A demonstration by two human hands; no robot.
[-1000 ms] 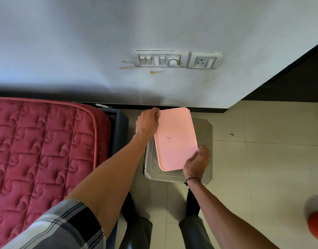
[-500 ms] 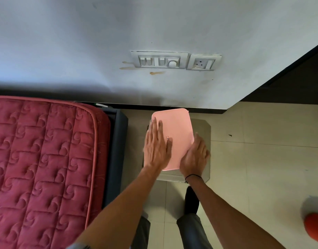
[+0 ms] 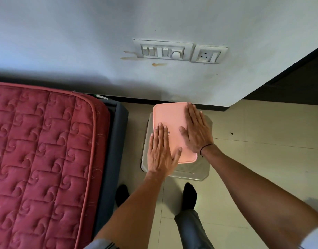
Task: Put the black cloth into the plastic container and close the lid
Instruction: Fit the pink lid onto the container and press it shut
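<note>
Both hands lie flat, palms down, with fingers straight and close together. The left hand (image 3: pixel 161 153) sits nearer the body, and its thumb sticks out to the right. The right hand (image 3: pixel 197 131) sits farther out and higher up, and its thumb points left, toward the left hand. The two hands are apart, not touching. Both press down on the lid (image 3: pixel 172 121) under them. A thin dark band goes round the right wrist. Both arms are bare and reach forward, almost straight. A bit of sleeve shows at the top of each arm.
</note>
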